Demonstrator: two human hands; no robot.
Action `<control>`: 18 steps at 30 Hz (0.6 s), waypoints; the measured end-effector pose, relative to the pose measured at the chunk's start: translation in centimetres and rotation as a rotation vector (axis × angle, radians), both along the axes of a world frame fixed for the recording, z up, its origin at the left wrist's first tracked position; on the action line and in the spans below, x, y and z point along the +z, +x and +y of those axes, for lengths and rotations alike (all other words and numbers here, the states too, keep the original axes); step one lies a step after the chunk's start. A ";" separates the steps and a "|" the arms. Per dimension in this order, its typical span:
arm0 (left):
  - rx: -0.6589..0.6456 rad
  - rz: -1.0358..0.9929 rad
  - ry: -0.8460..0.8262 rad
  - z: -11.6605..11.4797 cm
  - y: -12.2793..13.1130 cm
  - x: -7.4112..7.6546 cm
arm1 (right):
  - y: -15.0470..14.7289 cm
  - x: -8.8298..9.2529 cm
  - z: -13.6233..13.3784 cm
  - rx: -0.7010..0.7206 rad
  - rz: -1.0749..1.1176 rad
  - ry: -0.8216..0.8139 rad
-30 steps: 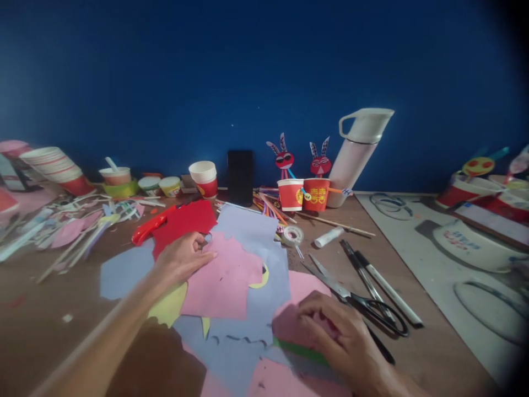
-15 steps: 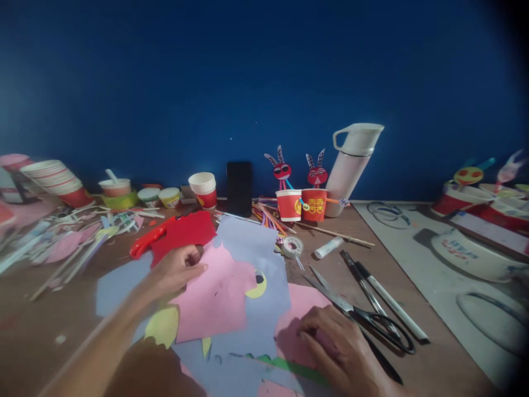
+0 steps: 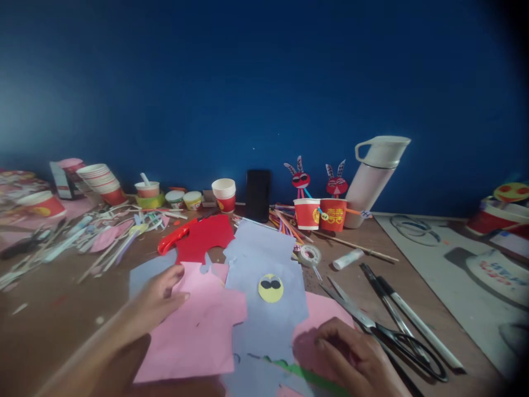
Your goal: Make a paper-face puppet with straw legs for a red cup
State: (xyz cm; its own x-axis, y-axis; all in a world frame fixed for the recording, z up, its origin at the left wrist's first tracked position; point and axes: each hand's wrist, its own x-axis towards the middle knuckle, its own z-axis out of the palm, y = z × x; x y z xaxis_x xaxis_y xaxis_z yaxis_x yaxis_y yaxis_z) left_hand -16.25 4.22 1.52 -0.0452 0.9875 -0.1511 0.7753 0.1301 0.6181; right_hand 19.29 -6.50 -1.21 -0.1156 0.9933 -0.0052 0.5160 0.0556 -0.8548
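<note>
My left hand (image 3: 159, 298) grips the top left edge of a pink paper sheet (image 3: 198, 331), thumb on top and fingers under it. A lavender sheet (image 3: 264, 275) lies beside it with a small yellow disc (image 3: 270, 288) bearing a black shape uncovered on top. My right hand (image 3: 355, 361) rests with curled fingers on another pink piece (image 3: 318, 320) at the lower right, over a green strip (image 3: 306, 375). Red paper (image 3: 204, 237) lies behind the pink sheet.
Scissors (image 3: 388, 333) and two pens (image 3: 409, 320) lie right of my right hand. A tape roll (image 3: 309, 255), glue stick (image 3: 347, 259), red cutter (image 3: 173, 238), paper cups with bunny figures (image 3: 318, 212), a white jug (image 3: 372, 173), a black phone (image 3: 258, 194) and scattered scraps (image 3: 91, 237) crowd the table's back.
My left hand has dragged the pink sheet down and to the left, uncovering the yellow disc on the lavender paper. The view has shifted left. My right hand stays on the pink piece.
</note>
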 end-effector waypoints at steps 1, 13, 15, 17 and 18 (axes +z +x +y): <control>0.011 0.091 0.051 -0.2 0.1 -0.1 | -0.2 0.2 0.0 -0.040 0.064 -0.039; -0.560 0.105 0.090 1.4 12.4 2.8 | -0.7 0.9 0.6 -0.176 0.743 -0.571; -0.573 0.114 0.083 2.7 13.6 1.8 | -0.6 0.9 0.6 -0.171 0.759 -0.579; -0.566 0.125 0.074 3.9 14.2 1.0 | -0.7 1.1 0.7 -0.161 0.756 -0.567; -0.559 0.132 0.068 4.3 14.3 0.7 | -0.7 1.2 0.7 -0.157 0.746 -0.558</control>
State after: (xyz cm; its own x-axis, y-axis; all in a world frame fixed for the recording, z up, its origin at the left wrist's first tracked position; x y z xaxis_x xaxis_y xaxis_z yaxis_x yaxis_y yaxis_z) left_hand -1.97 8.54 2.20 0.4720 0.8741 -0.1152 0.7859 -0.3579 0.5042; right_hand 18.58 -5.80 -0.03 -0.1462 0.8740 -0.4634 -0.2077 -0.4851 -0.8494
